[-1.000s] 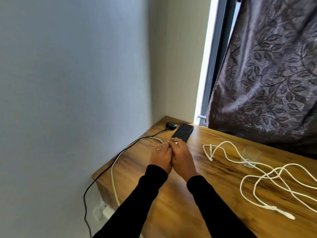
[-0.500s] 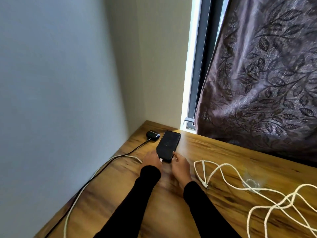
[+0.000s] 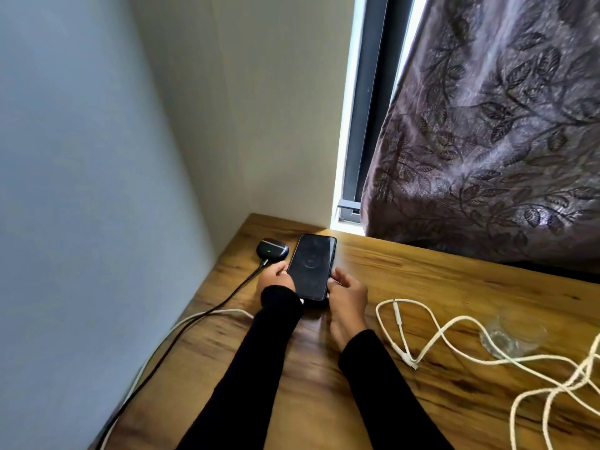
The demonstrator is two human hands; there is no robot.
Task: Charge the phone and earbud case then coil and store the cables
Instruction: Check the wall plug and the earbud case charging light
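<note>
- Black braided cable point(image 3: 207, 315) and white cable point(image 3: 181, 323) run along the wooden desk point(image 3: 438, 287) from 7 o'clock.
- Glossy black earbud case point(image 3: 272, 249), rounded, green light lit, at 11 o'clock of the phone.
- Left hand point(image 3: 276, 278) grips the dark slab phone point(image 3: 311, 267); right hand point(image 3: 345, 298) clasps its other edge.
- Loose white cables point(image 3: 438, 332) sprawl at 4 o'clock.
</note>
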